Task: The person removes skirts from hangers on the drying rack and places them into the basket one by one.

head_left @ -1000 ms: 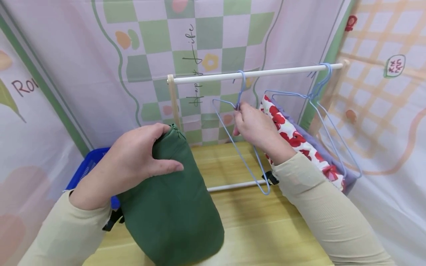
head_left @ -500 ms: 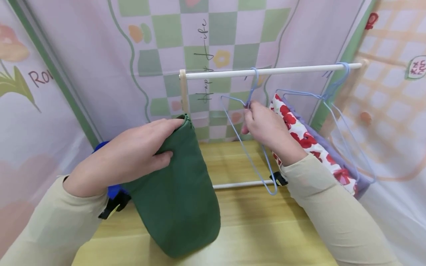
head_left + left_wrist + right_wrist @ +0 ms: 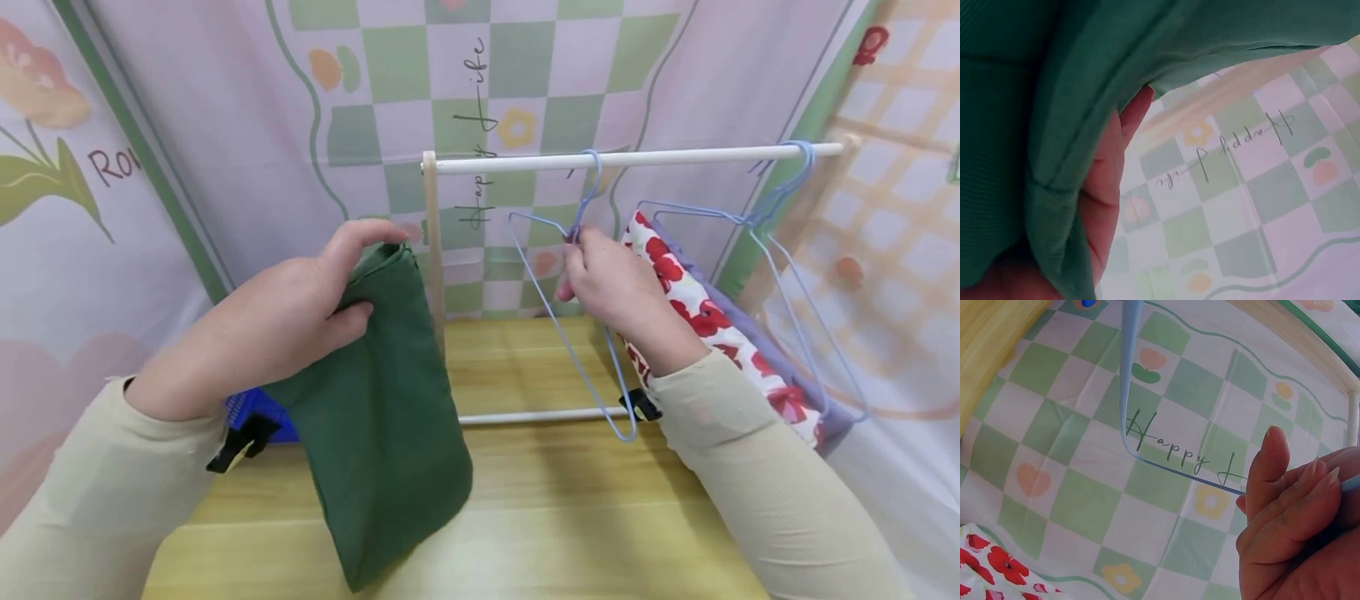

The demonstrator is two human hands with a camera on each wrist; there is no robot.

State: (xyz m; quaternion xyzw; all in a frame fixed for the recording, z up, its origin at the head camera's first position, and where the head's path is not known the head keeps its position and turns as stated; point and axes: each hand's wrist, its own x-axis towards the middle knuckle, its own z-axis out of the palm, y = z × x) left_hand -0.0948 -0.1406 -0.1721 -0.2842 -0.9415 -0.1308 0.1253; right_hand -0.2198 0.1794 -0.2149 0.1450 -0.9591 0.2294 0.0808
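On the worktop [image 3: 540, 533], a rack [image 3: 525, 417] with a left-to-right top rail [image 3: 697, 157]. Hooked left of mid-rail, in the right hand [image 3: 618, 283]: a hanger [image 3: 558, 327]. Hooked at the right end: two further hangers [image 3: 759, 218] with two hung cloths [image 3: 708, 321]. In the left hand [image 3: 281, 304], before the left post [image 3: 433, 242]: a loose cloth [image 3: 386, 408]. Behind that, left of the rack: a basket [image 3: 266, 412].

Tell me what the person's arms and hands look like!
The person wears long, pale cream sleeves, a bit wrinkled, ending near the wrists. The left hand and right hand are bare, with no gloves. A small black piece pokes out by each wrist; the left one shows some yellow.
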